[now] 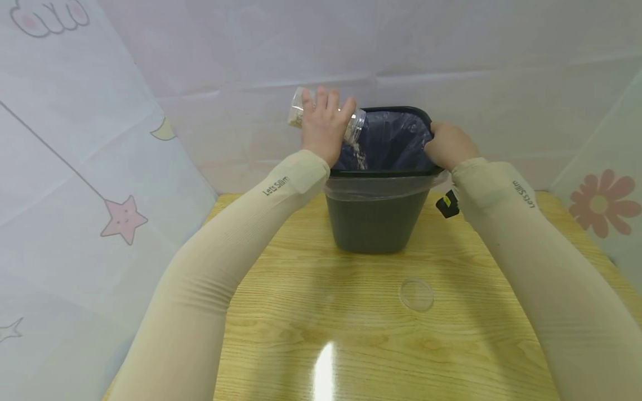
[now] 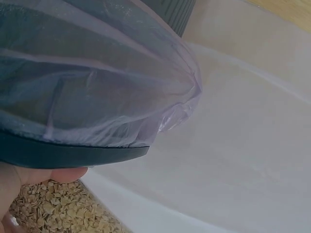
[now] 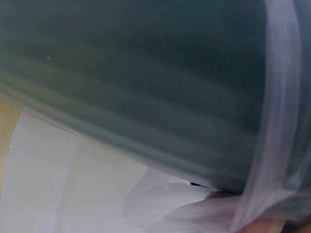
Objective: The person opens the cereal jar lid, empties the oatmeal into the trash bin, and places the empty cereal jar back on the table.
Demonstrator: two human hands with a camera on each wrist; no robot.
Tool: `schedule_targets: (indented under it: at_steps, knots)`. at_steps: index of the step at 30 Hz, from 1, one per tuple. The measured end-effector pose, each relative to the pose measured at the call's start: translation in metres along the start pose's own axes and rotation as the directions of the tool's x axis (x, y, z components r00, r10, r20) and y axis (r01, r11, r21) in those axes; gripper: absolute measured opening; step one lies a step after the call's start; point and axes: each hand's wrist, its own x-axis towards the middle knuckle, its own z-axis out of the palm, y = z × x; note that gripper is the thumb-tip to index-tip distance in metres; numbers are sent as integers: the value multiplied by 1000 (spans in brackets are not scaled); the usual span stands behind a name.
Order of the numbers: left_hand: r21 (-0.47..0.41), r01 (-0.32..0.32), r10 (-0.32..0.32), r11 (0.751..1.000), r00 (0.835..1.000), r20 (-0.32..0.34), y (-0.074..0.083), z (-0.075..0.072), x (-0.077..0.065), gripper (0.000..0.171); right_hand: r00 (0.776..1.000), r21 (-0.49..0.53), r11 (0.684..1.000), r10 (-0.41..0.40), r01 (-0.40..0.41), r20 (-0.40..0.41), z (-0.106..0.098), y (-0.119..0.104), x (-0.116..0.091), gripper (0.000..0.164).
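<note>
My left hand point(image 1: 325, 123) grips a clear plastic jar point(image 1: 297, 107), tilted with its mouth over the left side of a dark trash can point(image 1: 376, 220). Pale flakes point(image 1: 359, 156) fall from the jar into the purple bin liner point(image 1: 396, 133). In the left wrist view, oat-like flakes point(image 2: 63, 208) fill the jar below the can's rim point(image 2: 73, 155). At the right side of the rim, my right hand point(image 1: 451, 146) holds the edge of the can and liner. Its fingers are mostly hidden by the liner point(image 3: 204, 213) in the right wrist view.
A round clear lid point(image 1: 416, 294) lies on the wooden table point(image 1: 321, 317) in front of the can. The can stands near a pale patterned sheet point(image 1: 241, 128) at the back. A small black object point(image 1: 448, 204) shows beside my right wrist.
</note>
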Motion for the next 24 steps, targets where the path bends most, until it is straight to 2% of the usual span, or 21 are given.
schedule_targets:
  at_steps: [7,13,24]
  knots:
    - [21,-9,8,1000,999,34,0,-4,-2,58,999,-11,1000,-14,14,-34,2,1,2,57]
    - [22,-10,9,1000,999,40,0,-2,0,58,1000,-8,1000,-14,14,-25,1,1,2,58]
    - [22,-8,8,1000,1000,-10,0,1,0,54,1000,-8,1000,-5,5,-16,1,1,2,60]
